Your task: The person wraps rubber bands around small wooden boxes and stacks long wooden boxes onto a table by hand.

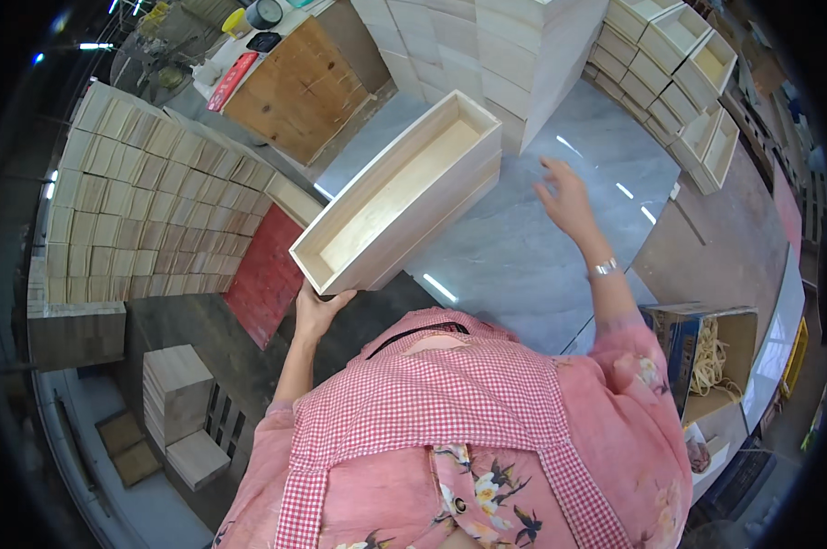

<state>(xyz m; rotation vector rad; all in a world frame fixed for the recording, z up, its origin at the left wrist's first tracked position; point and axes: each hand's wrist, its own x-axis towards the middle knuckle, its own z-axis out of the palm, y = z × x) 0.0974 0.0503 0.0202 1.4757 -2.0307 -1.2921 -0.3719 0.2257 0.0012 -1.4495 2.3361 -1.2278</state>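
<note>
A long, open wooden box (400, 192) of pale wood is tilted up in front of me, its hollow side facing me. My left hand (317, 314) grips its near short end from below. My right hand (567, 198) is raised apart from the box, fingers spread, holding nothing, over the grey marble-patterned floor (523, 265). I wear a pink flowered top and a red checked apron.
A tall stack of pale wooden boxes (487, 46) stands ahead, more open boxes (679, 64) at the right. A wall of stacked box ends (148, 201) rises at the left beside a red board (267, 274). A cardboard carton (715, 352) holding rubber bands sits at my right.
</note>
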